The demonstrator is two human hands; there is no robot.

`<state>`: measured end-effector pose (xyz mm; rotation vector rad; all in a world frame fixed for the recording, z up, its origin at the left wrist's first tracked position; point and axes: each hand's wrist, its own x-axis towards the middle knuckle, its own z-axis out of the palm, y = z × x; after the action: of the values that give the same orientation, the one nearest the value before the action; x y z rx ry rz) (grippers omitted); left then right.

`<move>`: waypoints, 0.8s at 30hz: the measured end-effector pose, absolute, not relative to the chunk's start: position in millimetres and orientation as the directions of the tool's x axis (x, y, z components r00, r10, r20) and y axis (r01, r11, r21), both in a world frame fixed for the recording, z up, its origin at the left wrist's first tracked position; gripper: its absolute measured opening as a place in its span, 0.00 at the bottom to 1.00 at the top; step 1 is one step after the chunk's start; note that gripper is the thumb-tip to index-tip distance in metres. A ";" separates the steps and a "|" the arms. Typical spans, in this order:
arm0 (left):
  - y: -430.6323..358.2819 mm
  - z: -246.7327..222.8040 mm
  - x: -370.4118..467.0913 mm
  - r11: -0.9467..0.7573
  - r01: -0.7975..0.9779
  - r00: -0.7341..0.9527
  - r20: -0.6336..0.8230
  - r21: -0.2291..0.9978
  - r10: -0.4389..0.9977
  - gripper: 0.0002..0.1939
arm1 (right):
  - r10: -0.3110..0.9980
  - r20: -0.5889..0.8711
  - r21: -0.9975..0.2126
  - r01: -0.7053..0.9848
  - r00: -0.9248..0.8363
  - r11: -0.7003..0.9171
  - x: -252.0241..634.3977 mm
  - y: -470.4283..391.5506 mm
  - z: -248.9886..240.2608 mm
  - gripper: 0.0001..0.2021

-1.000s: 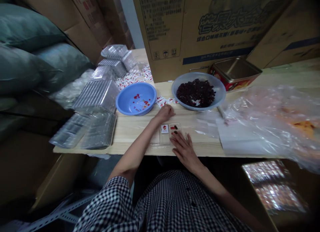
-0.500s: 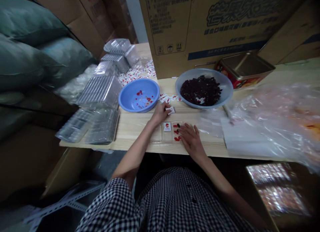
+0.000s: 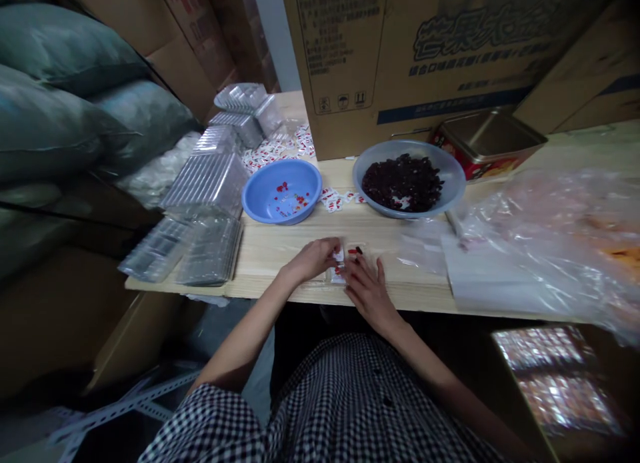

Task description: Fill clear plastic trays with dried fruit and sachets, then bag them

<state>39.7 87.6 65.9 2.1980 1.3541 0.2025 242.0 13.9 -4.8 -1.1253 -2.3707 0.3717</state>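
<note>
A clear compartment tray (image 3: 314,280) lies near the table's front edge, partly covered by both hands. My left hand (image 3: 316,258) pinches a small white packet (image 3: 339,254) over its middle compartment. Just below, another white packet with red print (image 3: 337,275) lies in the tray. My right hand (image 3: 369,288) rests over the right compartment with its fingers apart, fingertips by the packets. Red and dark pieces (image 3: 355,250) show above those fingers. Behind the hands, small printed packets (image 3: 334,200) are scattered between a blue bowl (image 3: 282,192) and a bowl of dark dried pieces (image 3: 403,183).
Stacked clear trays (image 3: 206,250) stand on the left, with more packets (image 3: 270,153) behind. A large carton (image 3: 350,126) and a red tin (image 3: 493,163) stand at the back. Plastic bags (image 3: 545,230) cover the right side.
My left hand has moved toward me from the scattered packets to the tray, bringing a packet. My right hand has shifted slightly left, toward the middle compartment.
</note>
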 end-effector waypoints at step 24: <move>72.0 61.0 23.8 -0.117 0.798 0.134 0.016 0.592 0.991 0.17 | 0.796 -0.079 -0.526 0.653 0.600 -0.545 682.3 90.4 83.4 0.15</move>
<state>23.8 72.0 61.0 1.9734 1.7159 0.5794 682.3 90.4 83.4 -2.3810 -1.1536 0.4310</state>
